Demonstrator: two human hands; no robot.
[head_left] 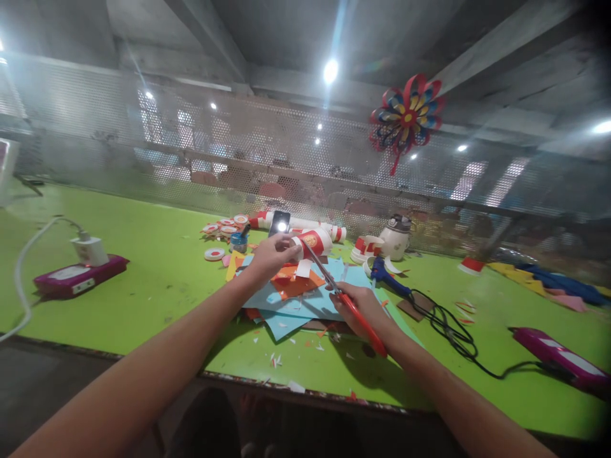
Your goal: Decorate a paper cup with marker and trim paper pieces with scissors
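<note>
My left hand [274, 251] grips a red and white paper cup [317, 243] by its rim end, above the craft paper. The cup lies on its side and shows a round gold print. In my right hand [366, 304] is a pair of scissors [358, 317] with long red handles. Its metal blades point up and left, and their tips reach the cup's rim; whether they are closed on the paper I cannot tell. Beneath both hands lie light blue sheets [260, 294] with an orange piece [292, 283] on top. Small paper scraps [275, 361] litter the table near the front edge.
A blue glue gun [389, 275] with a black cord lies at right, near a purple power strip [556, 357]. Another power strip [79, 278] holds a white charger at left. Behind stand a phone [279, 222], a blue jar [238, 242] and a whitish jug [395, 243].
</note>
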